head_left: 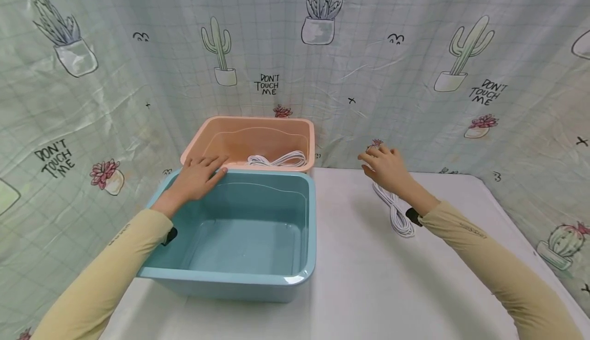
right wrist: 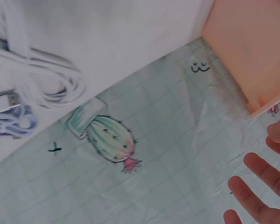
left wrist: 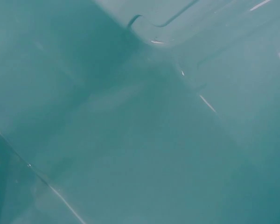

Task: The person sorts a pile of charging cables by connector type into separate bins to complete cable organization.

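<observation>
My left hand (head_left: 195,178) is over the back left corner of a blue-green plastic tub (head_left: 311,227), its fingers stretched out above the rim and holding nothing. The tub's bare inside fills the left wrist view. Over the far part of the table, my right hand (head_left: 387,168) is raised with its fingers loosely spread and nothing in them. Below it lies a bundled white cable (head_left: 400,217), partly hidden by the hand and wrist. In the right wrist view, a USB plug (right wrist: 7,101) shows beside the looped white cable, above a bluish cable coil (right wrist: 18,122).
Behind the tub stands an orange bin (head_left: 258,137) with a coiled white cable (head_left: 295,158) inside. The white table (head_left: 359,289) extends to the right. A curtain (head_left: 369,99) printed with cacti hangs at the back and both sides.
</observation>
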Available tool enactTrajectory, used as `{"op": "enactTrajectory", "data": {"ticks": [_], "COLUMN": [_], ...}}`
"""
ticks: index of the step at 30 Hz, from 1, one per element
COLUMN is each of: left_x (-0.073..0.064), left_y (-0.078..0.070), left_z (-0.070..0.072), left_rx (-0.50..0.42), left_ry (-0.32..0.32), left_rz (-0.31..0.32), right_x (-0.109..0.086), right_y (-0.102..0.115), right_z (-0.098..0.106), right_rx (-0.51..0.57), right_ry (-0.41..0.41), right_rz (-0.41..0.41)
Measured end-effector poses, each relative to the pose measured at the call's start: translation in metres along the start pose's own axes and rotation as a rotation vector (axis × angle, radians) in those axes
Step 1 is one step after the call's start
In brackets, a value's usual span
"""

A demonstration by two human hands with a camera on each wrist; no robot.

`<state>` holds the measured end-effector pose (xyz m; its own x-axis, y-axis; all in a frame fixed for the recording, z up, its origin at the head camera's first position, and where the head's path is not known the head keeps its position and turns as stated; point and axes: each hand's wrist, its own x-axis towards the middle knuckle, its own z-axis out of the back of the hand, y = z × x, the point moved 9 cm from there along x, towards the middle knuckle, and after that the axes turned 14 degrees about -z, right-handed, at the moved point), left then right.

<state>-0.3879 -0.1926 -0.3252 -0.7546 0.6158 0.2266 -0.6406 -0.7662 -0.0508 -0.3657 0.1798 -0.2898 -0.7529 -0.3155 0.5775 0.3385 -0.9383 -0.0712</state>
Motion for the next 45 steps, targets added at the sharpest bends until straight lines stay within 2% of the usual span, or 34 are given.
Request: {"op": "enactTrajectory", "data": {"ticks": [13, 28, 38, 45], "left_x": [0.0, 0.0, 0.002, 0.0], "left_y": [0.002, 0.001, -0.001, 0.0], "left_z": [0.001, 0.003, 0.002, 0.0], "left_rx": [0.01, 0.016, 0.013, 0.011], "left_ry": [-0.007, -0.016, -0.007, -0.001], "left_rz": [0.003, -0.006, -0.01, 0.002], "right_x": [-0.041, -0.074, -0.09, -0.095], "right_y": [-0.037, -0.066, -0.08, -0.089], "right_z": [-0.021, -0.069, -0.101, -0.121], "right_rx": [-0.123, -0.18, -0.185, -0.204], "right_ry": [-0.029, 0.127, 0.229, 0.345], "right_rz": [0.013, -0.078, -0.187, -0.267]}}
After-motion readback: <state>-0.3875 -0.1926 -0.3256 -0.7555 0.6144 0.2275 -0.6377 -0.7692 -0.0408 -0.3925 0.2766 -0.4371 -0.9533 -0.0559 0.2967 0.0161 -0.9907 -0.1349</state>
